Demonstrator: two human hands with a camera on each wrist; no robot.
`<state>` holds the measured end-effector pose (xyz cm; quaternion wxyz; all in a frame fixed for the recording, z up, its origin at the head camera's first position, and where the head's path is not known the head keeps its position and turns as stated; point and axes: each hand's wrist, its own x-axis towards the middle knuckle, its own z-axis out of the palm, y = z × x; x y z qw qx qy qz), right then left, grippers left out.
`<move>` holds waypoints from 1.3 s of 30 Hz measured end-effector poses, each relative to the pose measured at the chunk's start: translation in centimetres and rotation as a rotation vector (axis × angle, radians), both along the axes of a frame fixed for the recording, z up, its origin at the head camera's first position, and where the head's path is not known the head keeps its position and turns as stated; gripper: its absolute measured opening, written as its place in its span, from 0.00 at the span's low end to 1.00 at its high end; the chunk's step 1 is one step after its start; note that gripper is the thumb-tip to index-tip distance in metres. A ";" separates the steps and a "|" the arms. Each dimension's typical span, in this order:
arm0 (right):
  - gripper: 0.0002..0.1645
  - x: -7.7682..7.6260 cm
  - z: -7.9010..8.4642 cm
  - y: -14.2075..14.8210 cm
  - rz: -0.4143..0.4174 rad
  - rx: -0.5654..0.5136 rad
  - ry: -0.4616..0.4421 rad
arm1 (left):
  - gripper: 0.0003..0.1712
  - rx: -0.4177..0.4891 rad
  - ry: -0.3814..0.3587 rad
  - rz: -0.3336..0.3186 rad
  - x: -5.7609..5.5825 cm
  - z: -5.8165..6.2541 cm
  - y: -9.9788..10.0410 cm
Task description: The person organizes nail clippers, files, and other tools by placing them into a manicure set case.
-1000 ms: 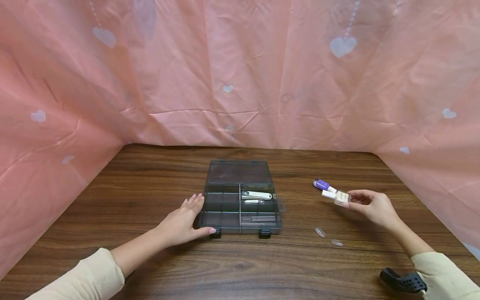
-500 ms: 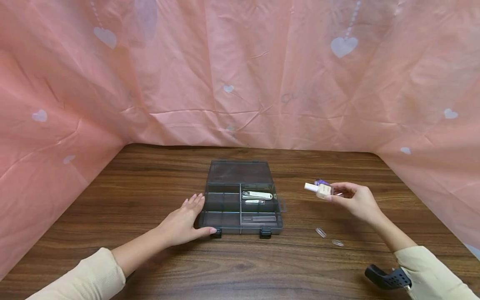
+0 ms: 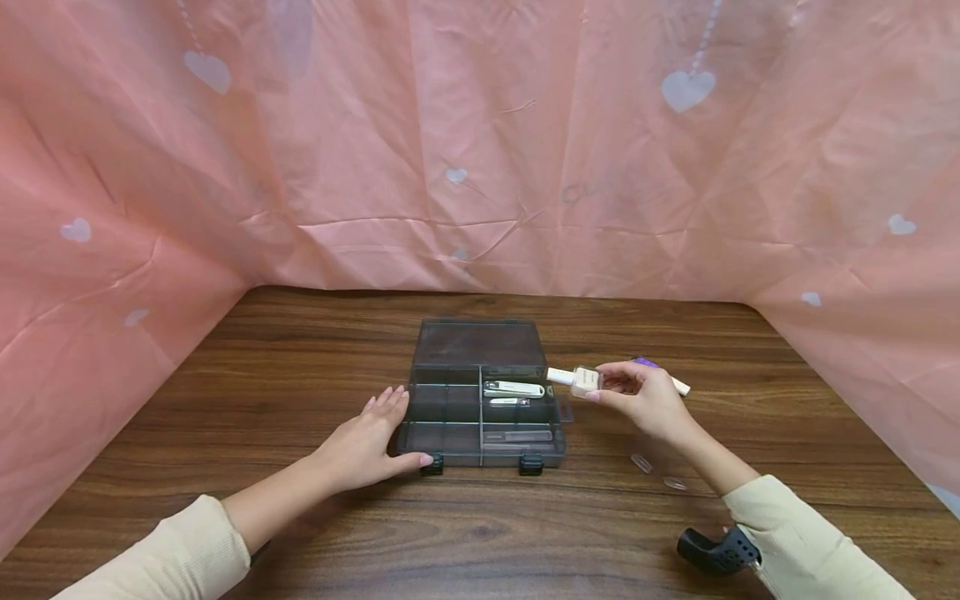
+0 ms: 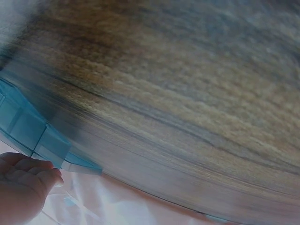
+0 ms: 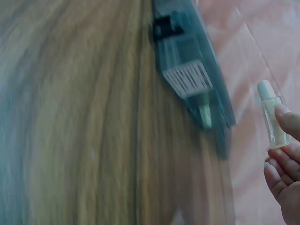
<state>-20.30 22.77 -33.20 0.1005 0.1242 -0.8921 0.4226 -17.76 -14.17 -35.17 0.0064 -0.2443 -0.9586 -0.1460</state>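
Note:
My right hand [image 3: 647,400] pinches a cream nail polish bottle [image 3: 586,381] by its base, its white cap pointing left toward the box. The bottle [image 5: 274,117] is in the air in the right wrist view too. A dark see-through compartment box [image 3: 446,436] stands with its lid [image 3: 480,344] raised back. My left hand [image 3: 363,442] rests along the box's left side, fingers straight, thumb at the front latch. In the box's right compartments lie a large nail clipper [image 3: 514,389], a small nail clipper [image 3: 509,402] and a flat clear-cased strip [image 3: 517,437].
Behind my right hand lies a purple bottle [image 3: 646,362] with a white cap, partly hidden. Two clear nail tips [image 3: 641,463] lie on the wooden table [image 3: 480,533] right of the box. A pink curtain [image 3: 480,150] hangs around the table's back and sides.
My right hand has carried the cream nail polish bottle left, from beside the purple bottle to the box's right edge. The left hand has stayed in place.

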 end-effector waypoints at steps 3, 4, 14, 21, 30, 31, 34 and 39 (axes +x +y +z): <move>0.22 0.0 -0.1 -1.3 0.022 -0.028 -0.030 | 0.54 0.002 0.000 -0.001 0.0 0.0 0.0; 0.22 -0.1 -0.2 -1.7 0.023 -0.042 -0.036 | 0.54 0.003 0.003 -0.001 0.0 0.0 0.0; 0.20 -1.2 -0.2 -5.6 0.072 -0.074 -0.033 | 0.54 0.003 0.007 0.007 0.0 0.0 0.0; 0.19 -1.8 -0.1 -8.3 0.120 -0.071 -0.019 | 0.54 0.001 0.011 0.004 0.1 0.0 0.1; 0.19 -2.7 0.0 -11.0 0.126 -0.052 -0.011 | 0.54 0.001 0.015 0.004 0.2 -0.1 0.1; 0.19 -2.8 0.0 -11.2 0.127 -0.050 -0.005 | 0.54 0.002 0.015 0.005 0.2 -0.1 0.1; 0.19 -3.2 -0.1 -11.9 0.133 -0.029 0.013 | 0.54 0.004 0.014 0.006 0.1 0.0 0.0; 0.19 -4.0 -0.5 -13.1 0.127 0.026 0.003 | 0.54 0.005 0.007 0.008 0.1 0.0 0.0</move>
